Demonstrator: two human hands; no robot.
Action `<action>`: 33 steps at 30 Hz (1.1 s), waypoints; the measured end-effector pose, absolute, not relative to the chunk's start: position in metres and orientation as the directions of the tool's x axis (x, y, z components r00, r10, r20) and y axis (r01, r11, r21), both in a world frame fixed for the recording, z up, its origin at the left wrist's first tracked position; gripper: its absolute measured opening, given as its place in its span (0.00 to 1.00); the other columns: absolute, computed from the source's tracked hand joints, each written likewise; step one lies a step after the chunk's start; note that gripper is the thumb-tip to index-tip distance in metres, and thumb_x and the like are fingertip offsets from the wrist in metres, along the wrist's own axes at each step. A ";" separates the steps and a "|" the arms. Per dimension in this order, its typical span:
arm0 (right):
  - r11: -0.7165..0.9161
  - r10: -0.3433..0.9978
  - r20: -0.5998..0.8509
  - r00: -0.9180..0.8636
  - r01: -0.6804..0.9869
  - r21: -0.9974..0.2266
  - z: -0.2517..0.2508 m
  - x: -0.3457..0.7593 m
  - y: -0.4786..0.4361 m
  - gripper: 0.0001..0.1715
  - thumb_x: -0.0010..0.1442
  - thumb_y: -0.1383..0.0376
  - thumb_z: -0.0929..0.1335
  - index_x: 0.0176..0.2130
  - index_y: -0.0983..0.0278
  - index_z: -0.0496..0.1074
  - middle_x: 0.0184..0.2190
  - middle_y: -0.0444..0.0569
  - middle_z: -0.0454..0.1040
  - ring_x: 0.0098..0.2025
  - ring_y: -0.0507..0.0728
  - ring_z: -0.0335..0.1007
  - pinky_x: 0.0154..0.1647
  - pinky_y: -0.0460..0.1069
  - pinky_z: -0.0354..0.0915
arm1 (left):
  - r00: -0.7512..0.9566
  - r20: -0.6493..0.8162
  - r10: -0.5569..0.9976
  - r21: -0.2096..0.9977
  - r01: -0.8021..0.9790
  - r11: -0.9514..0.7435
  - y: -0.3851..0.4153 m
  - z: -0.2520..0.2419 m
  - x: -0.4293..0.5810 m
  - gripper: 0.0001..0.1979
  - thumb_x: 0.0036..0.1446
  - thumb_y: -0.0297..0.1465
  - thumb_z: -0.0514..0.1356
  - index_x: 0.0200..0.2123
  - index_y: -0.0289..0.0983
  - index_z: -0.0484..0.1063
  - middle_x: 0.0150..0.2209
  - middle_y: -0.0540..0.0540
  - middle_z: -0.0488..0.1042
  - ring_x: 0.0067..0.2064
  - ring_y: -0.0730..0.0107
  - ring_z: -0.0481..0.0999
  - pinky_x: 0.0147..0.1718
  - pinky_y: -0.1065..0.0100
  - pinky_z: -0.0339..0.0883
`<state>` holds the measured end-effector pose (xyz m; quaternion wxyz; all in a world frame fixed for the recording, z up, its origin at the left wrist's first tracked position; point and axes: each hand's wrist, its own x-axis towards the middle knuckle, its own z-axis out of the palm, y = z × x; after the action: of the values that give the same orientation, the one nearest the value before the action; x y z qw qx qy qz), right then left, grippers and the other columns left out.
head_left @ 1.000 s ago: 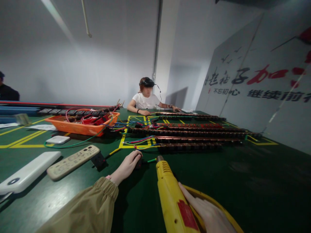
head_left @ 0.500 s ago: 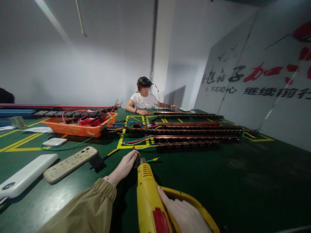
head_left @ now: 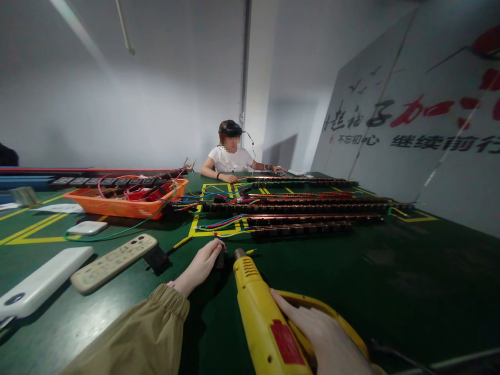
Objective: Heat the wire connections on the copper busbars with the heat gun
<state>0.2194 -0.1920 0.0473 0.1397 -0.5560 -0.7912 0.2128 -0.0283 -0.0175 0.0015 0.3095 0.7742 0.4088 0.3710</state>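
Heat needs steady aim: my right hand (head_left: 324,338) wraps the yellow heat gun (head_left: 265,323), nozzle just beside the small dark part (head_left: 220,259) that my left hand (head_left: 201,266) pinches near the table's (head_left: 390,271) front edge. I keep fingertips (head_left: 217,244) off the nozzle line. Remote (head_left: 113,262) and white case (head_left: 42,281) lie left; copper-strip rails (head_left: 300,219) and loose wires (head_left: 222,225) crowd beyond.

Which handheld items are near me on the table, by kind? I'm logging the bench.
Yellow heat gun, in the right hand: 1
Beige remote control: 1
Long white device: 1
Small white box: 1
Small dark part under the left hand: 1
Total: 5
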 end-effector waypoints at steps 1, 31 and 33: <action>0.293 0.940 -0.008 -0.341 0.821 -0.490 0.046 0.223 -0.192 0.63 0.37 0.46 0.71 0.64 0.61 0.46 0.52 0.53 0.67 0.50 0.66 0.65 0.53 0.59 0.61 | 0.388 0.319 0.864 0.783 0.405 -0.472 -0.017 0.001 -0.028 0.16 0.62 0.40 0.43 0.37 0.37 0.65 0.33 0.48 0.68 0.37 0.70 0.67 0.38 0.71 0.61; 0.210 0.961 -0.075 -0.264 0.882 -0.422 0.039 0.230 -0.194 0.65 0.39 0.43 0.68 0.65 0.70 0.42 0.52 0.60 0.65 0.51 0.70 0.62 0.55 0.63 0.58 | 0.504 0.489 0.712 0.351 0.633 -0.690 -0.019 0.003 -0.035 0.18 0.57 0.32 0.53 0.52 0.39 0.62 0.52 0.42 0.65 0.55 0.62 0.62 0.54 0.57 0.58; 0.223 0.962 -0.049 -0.268 0.878 -0.423 0.037 0.228 -0.195 0.63 0.41 0.46 0.69 0.65 0.70 0.42 0.49 0.60 0.68 0.50 0.70 0.64 0.53 0.64 0.59 | 0.469 0.496 0.731 0.369 0.648 -0.666 -0.014 -0.002 -0.035 0.18 0.59 0.32 0.51 0.52 0.38 0.62 0.52 0.42 0.65 0.55 0.62 0.62 0.55 0.57 0.57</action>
<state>0.2275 -0.1948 0.0368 0.1123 -0.5945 -0.7739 0.1871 -0.0352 -0.0143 -0.0018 0.0648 0.8547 0.4032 0.3206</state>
